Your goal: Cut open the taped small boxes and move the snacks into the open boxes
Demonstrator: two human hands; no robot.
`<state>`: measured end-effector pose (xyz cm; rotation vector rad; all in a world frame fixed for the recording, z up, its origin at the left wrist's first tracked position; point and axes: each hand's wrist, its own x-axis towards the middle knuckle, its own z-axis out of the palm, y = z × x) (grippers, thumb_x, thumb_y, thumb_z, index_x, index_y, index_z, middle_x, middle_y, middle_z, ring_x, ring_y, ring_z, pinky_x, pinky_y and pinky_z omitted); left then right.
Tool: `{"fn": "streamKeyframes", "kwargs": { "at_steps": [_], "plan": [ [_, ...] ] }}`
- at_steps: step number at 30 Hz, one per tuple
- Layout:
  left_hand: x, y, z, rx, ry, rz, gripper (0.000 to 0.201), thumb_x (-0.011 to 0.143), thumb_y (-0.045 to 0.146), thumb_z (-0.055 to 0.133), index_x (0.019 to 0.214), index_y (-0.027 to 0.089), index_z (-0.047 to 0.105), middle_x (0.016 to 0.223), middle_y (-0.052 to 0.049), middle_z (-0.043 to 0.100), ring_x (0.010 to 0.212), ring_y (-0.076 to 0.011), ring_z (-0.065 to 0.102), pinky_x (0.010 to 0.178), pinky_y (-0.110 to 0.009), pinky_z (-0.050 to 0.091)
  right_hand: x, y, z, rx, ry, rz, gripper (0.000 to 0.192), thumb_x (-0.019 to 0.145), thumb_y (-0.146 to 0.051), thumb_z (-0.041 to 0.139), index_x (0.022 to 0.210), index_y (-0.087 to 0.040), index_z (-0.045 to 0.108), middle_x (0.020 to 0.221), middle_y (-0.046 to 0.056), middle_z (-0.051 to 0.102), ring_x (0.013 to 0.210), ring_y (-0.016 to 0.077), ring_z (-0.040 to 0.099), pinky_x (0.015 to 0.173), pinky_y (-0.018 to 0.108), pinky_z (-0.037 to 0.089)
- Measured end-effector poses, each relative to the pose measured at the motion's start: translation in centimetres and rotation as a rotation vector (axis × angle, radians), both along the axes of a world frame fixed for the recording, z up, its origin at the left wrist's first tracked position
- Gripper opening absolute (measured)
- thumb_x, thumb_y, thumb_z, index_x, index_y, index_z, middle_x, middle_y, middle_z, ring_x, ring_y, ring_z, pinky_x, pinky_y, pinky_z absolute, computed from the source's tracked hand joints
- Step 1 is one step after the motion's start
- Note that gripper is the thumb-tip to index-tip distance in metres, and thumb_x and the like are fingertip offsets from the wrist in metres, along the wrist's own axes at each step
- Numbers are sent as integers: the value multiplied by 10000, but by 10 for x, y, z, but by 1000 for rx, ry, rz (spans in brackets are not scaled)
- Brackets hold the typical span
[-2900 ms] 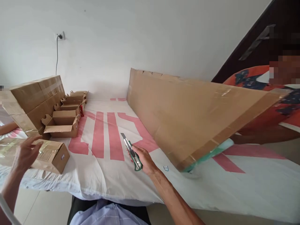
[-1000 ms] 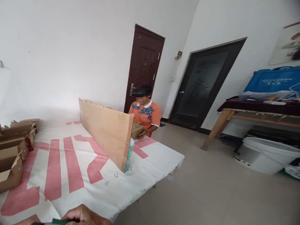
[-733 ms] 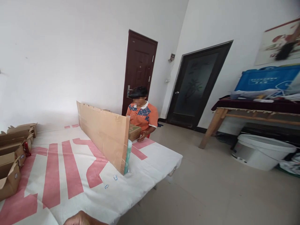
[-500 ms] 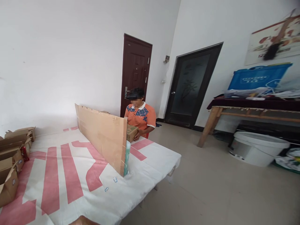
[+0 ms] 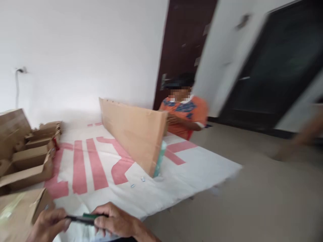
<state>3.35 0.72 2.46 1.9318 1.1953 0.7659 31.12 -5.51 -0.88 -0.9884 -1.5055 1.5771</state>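
Note:
A slim black and green stick-like object [image 5: 83,219] is stretched between my two hands above the near edge of the table. Its exact kind is blurred. My left hand [image 5: 50,222] pinches its left end, beside a closed cardboard box [image 5: 17,206] with shiny tape on top. Fingers of my right hand [image 5: 114,220] are wrapped round the other end. Beneath them lies a white cloth with red shapes [image 5: 101,188], covering the table.
Several open cardboard boxes [image 5: 30,161] line the left side. A long cardboard panel [image 5: 131,131] stands upright mid-table, with greenish material [image 5: 159,159] behind its near end. Two small tags [image 5: 142,179] lie before it. Beyond sits a person in an orange shirt [image 5: 198,109].
The view has swung left and down. Both my hands now show, holding the slim object; before, only a bit of skin appeared at the bottom edge. The seated person's arms have risen.

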Motion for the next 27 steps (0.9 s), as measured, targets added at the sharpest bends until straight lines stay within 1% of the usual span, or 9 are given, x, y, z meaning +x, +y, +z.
{"fn": "streamKeyframes", "kwargs": {
  "at_steps": [3,6,9,13,18,20,23,25,27],
  "plan": [
    [2,-13,15,-72,-39,-60,440,750,554,804,534,184,706,504,-15,551,542,-142,448,545,-267,336,-1,-3,-2,22,41,29,516,904,-658,694,957,-149,761,751,5,637,553,68,479,480,174,343],
    [10,-15,20,-186,-167,-40,361,725,474,850,570,166,742,497,-15,571,510,-119,430,512,-252,292,1,-6,-3,32,47,74,561,927,-701,656,987,-150,745,821,38,661,609,93,518,506,194,377],
    [8,-19,18,-255,-243,-34,303,711,433,871,606,168,770,536,-31,629,523,-125,484,504,-242,311,1,-7,-3,-5,38,107,579,933,-716,646,1018,-151,739,856,50,665,626,104,536,512,206,387],
    [-2,-25,14,-297,-244,7,293,693,425,890,640,158,782,538,-26,640,499,-107,484,486,-224,297,-8,-7,-2,-50,37,136,599,917,-736,652,992,-146,726,863,49,653,614,96,523,498,205,379],
    [-21,-26,9,-311,-287,31,313,688,443,902,664,157,777,547,-24,651,513,-120,537,501,-224,393,-17,-4,-1,-81,66,168,568,919,-724,656,936,-159,704,853,37,645,587,83,491,478,202,356],
    [-35,-27,9,-276,-319,107,329,684,457,899,656,158,764,543,-21,648,506,-122,543,506,-229,429,-16,-3,-3,-120,86,179,561,911,-724,665,904,-163,686,832,29,639,564,78,475,467,202,349],
    [-59,-31,12,-142,-367,337,361,687,481,894,652,159,736,549,-16,646,502,-121,547,516,-233,461,-13,2,-4,-141,100,161,546,923,-709,652,875,-166,677,822,27,638,548,78,467,460,211,352],
    [-68,-35,14,-79,-346,417,386,721,508,874,655,164,713,554,-10,635,512,-122,545,528,-235,463,-14,6,-1,-49,58,148,495,964,-651,622,941,-165,718,826,30,649,583,98,506,496,229,397],
    [-71,-40,14,-52,-281,409,453,791,560,811,607,176,658,536,-4,601,510,-119,519,524,-233,431,-17,8,5,173,-31,132,377,1009,-515,604,1082,-176,753,882,42,688,700,145,600,619,269,498]
  ]
}}
